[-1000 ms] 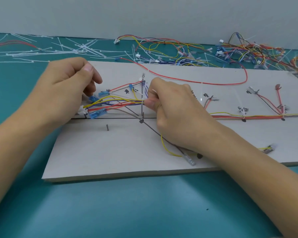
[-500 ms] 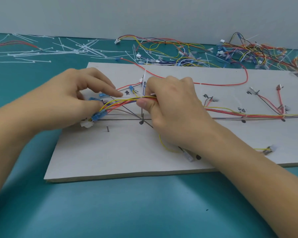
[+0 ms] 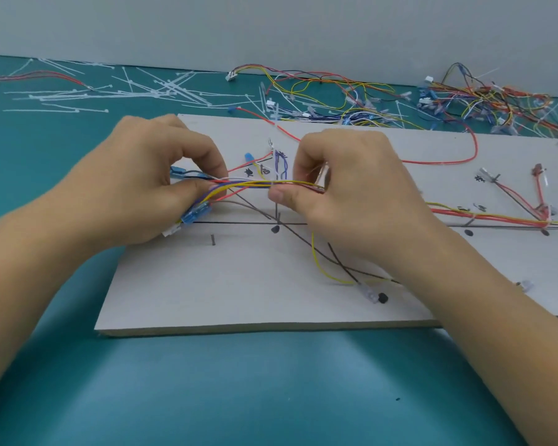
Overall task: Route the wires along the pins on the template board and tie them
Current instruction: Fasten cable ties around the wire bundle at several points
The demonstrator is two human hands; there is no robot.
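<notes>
- Risk, pale grey flat template board (image 3: 207, 284) on teal table top (image 3: 271, 381): no clamp visible. Likely to slide under a sideways tug, dragging the routed runs off the drawn lines.
- Risk, tied red-and-yellow wire run (image 3: 496, 218) along the line at right: seems continuous with the strands in hand. Could lift off its pins under a hard pull from the left end.
- Left hand (image 3: 136, 188): fingers curled, pinching the left end of the multicoloured wire bundle (image 3: 252, 184), with blue insulated connectors (image 3: 195, 214) poking out beneath. Possible loss of a strand on any slackening before tying.
- Right hand (image 3: 351, 194): thumb and forefinger pinching the same bundle, near the left hand, strands drawn taut between. Cannot tell whether a tie already circles that stretch.
- Bundle position: over the left part of the board, apparently lifted off it, apart from the thin dark metal pin (image 3: 213, 239). Tying here risks fixing the branch off its path.
- Risk, loose yellow wire (image 3: 319, 268) with clear plastic connector (image 3: 369, 292) trailing under the right wrist: easy to snag.
- Containers: none in view. Loose white cable ties (image 3: 161, 91) scattered on the table beyond the board. Tangled spare coloured wires (image 3: 464, 98) heaped far right, unboxed.
</notes>
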